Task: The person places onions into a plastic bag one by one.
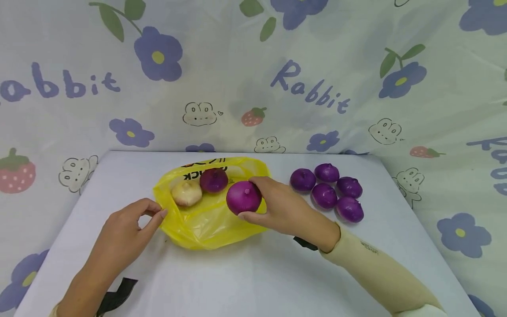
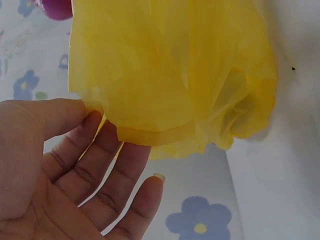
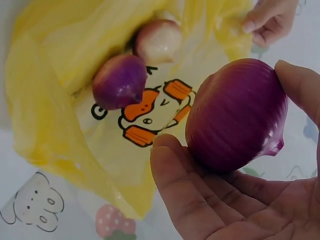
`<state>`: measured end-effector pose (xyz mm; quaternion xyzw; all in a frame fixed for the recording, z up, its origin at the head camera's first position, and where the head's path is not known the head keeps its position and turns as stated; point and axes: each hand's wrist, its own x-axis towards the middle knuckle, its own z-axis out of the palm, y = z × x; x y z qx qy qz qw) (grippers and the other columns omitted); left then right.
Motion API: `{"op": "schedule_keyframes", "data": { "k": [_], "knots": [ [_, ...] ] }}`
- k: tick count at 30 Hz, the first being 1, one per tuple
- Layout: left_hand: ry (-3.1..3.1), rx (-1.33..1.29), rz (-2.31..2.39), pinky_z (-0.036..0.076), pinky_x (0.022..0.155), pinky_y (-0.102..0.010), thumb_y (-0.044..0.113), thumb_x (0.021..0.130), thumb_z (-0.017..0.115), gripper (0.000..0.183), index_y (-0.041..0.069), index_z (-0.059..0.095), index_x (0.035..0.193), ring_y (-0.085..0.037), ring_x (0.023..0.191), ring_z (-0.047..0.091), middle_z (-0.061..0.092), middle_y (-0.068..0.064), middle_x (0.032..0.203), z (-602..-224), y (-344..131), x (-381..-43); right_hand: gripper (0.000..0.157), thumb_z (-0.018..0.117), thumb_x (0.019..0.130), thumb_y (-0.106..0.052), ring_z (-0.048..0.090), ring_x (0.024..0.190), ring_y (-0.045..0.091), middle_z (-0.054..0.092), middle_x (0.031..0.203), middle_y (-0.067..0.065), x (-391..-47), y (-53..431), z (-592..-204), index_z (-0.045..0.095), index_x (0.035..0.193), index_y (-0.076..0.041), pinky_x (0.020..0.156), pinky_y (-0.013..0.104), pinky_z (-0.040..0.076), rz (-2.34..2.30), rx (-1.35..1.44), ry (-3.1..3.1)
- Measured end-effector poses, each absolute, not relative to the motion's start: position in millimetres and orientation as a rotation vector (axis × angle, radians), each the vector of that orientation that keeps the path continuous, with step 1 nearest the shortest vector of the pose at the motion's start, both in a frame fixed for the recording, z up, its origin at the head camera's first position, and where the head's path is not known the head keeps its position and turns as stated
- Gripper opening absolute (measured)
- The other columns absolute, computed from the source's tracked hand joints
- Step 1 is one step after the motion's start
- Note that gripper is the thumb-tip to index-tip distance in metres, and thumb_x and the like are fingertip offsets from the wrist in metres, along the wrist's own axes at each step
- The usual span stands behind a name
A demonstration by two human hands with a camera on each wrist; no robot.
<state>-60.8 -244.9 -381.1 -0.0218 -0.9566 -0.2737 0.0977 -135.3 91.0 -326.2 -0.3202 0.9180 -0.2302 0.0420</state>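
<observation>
My right hand [image 1: 283, 207] holds a purple onion [image 1: 243, 198] between thumb and fingers, above the right part of a yellow plastic bag [image 1: 214, 226]. The right wrist view shows this onion [image 3: 235, 117] close up, its pointed tip toward the palm side. The bag lies spread with its mouth open, printed with an orange and black cartoon. Inside it sit a pale yellowish onion [image 1: 187, 193] and another purple onion [image 1: 214, 180]. At the bag's left rim my left hand [image 1: 128, 229] pinches the thin plastic between thumb and fingertips; the left wrist view shows the pinched edge [image 2: 92, 100].
Several purple onions [image 1: 325, 196] stand grouped on the white table [image 1: 253, 281], right of the bag. Black straps [image 1: 119, 295] show near both wrists. Behind the table hangs a cloth [image 1: 229, 75] printed with flowers, rabbits and strawberries.
</observation>
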Motion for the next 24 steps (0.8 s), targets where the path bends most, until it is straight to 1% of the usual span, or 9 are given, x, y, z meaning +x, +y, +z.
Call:
{"op": "schedule_keyframes", "data": {
  "k": [6,13,19,24],
  "knots": [
    [-2.84,-0.073,-0.818,0.053,0.072,-0.044,0.024,0.099,0.075,0.013,0.012,0.071,0.105,-0.027,0.09,0.064,0.074,-0.005,0.103,-382,-245,-62,0.075,0.082,0.089,-0.051,0.065,0.104,0.014,0.066,0.124,0.002,-141,81,-329,0.055,0.142,-0.006,0.086,0.026,0.057,-0.703,-0.973,2.799],
    [-2.854,-0.073,-0.831,0.054,0.074,-0.048,0.024,0.1,0.074,0.014,0.012,0.071,0.106,-0.028,0.091,0.064,0.074,-0.006,0.104,-381,-247,-62,0.074,0.08,0.089,-0.053,0.065,0.1,0.014,0.066,0.12,0.001,-152,71,-332,0.056,0.141,-0.006,0.082,0.024,0.057,-0.711,-0.935,2.772],
    [-2.835,-0.07,-0.816,0.054,0.072,-0.047,0.021,0.098,0.076,0.013,0.011,0.071,0.105,-0.027,0.088,0.063,0.074,-0.006,0.102,-380,-248,-62,0.072,0.079,0.091,-0.05,0.065,0.104,0.018,0.064,0.123,0.004,-165,64,-339,0.054,0.142,-0.005,0.085,0.027,0.057,-0.683,-0.911,2.744],
    [-2.837,-0.075,-0.83,0.055,0.075,-0.051,0.021,0.098,0.076,0.012,0.012,0.071,0.104,-0.028,0.09,0.064,0.074,-0.006,0.102,-381,-249,-63,0.075,0.079,0.092,-0.05,0.063,0.106,0.018,0.062,0.128,0.007,-177,54,-344,0.051,0.144,-0.003,0.087,0.028,0.057,-0.622,-0.854,2.734]
  ]
}}
